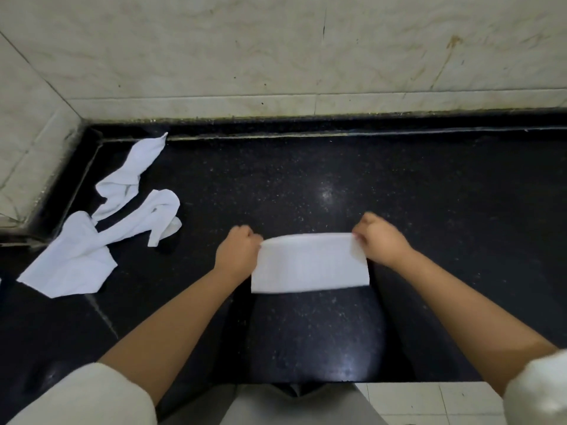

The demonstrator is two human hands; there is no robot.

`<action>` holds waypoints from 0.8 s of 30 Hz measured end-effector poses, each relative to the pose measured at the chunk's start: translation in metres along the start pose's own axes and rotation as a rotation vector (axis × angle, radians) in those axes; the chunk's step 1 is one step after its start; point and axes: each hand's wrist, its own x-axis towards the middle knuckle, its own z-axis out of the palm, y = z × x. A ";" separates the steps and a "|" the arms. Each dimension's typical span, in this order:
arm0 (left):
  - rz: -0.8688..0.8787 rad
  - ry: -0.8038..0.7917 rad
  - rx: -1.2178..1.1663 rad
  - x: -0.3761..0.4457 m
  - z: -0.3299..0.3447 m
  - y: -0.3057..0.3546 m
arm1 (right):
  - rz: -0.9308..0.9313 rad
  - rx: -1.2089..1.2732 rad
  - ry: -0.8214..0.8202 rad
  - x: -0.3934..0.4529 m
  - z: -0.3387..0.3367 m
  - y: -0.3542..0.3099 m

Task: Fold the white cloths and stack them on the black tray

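Off to the left of both hands, well apart from them, loose white cloths [101,222] lie crumpled on the black counter [306,185]. The left hand [237,251] pinches the left top corner of a folded white cloth [310,262], fingers curled onto it. The right hand [380,237] pinches the opposite corner the same way, the cloth stretched between them above the counter.

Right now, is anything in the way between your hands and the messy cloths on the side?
Nothing visible is. Both the left hand and right hand grip the folded cloth. Only bare black counter lies between the left hand and the crumpled cloths. No black tray shows in view.
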 end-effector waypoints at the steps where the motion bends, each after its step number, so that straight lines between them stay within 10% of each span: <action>1: 0.058 0.106 -0.045 0.002 -0.013 0.000 | -0.026 0.024 0.159 -0.002 -0.010 0.002; 7: 0.386 0.395 -0.011 -0.015 -0.033 -0.004 | -0.225 0.023 0.555 -0.033 -0.014 0.009; 15: 0.339 -0.012 0.017 -0.077 0.056 -0.007 | -0.003 -0.062 0.298 -0.090 0.078 0.004; 24: 0.072 -0.056 -0.100 -0.042 0.035 0.047 | 0.670 0.129 0.108 -0.075 0.055 -0.024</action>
